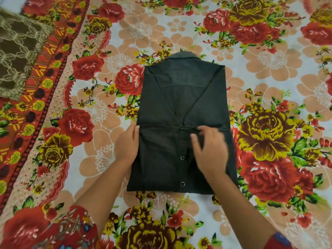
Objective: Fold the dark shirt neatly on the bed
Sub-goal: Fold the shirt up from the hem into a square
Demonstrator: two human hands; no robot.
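The dark cloth shirt (183, 105) is lying half folded on the flowery bed (269, 56). The left hand (126, 143) is gripping its side edge. The right hand (209, 146) is resting on top, its fingers too blurry to tell.

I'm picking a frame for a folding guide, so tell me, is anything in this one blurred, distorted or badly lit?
Head view: the right hand is smeared by motion, while the left hand and dark shirt are sharp; head view: light is soft and even, and only the snaps glint; head view, left side: the wide lens seems to curve the bedsheet border.
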